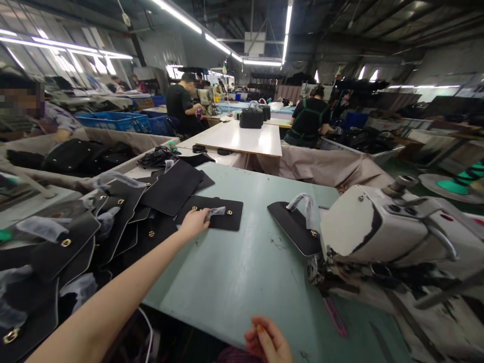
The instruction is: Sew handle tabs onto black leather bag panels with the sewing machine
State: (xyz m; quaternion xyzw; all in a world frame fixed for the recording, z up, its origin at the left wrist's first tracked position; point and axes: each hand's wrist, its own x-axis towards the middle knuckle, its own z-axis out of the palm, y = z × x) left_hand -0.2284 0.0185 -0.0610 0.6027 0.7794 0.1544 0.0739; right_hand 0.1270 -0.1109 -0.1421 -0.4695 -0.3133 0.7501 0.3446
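My left hand (194, 224) grips the wrapped handle (218, 210), likely steadying the black panel (223, 223). At its five o'clock, my right hand (269, 342) half-curls; I can't tell if empty

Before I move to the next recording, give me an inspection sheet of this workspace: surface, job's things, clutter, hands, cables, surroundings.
Surface: pale green tabletop.
Job's things: a black panel with gold-coloured fittings and a plastic-wrapped handle; a second panel beside the sewing machine.
Clutter: overlapping pile of black panels at left; pink tool below the machine.
Hands: left hand at the wrapped handle, fingers partly hidden; right hand loosely curled by the near edge, nothing clearly seen in it.
Cables: a white cord below the near edge.
Surroundings: co-workers, white table bearing a black bag.
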